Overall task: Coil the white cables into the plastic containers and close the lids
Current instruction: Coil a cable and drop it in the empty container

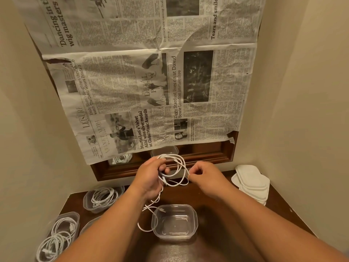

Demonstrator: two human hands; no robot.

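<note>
**Thin white cable (pixel 174 156) held in loops**

It is gripped by the left hand (pixel 151 178) and pinched by the right hand (pixel 205 174); its tail is draped over the rim of a clear rectangular plastic container (pixel 170 236). "LEISURE" is printed on the crumpled newspaper (pixel 132 82) behind.

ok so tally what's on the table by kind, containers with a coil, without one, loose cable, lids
containers with a coiled cable: 2, back left container and front left container
container with no coil: 1
container behind the left forearm, contents hidden: 1
white cable being held: 1
lid stacks: 1
total: 6
more cable lies at the bottom left edge; cannot tell its container
</note>
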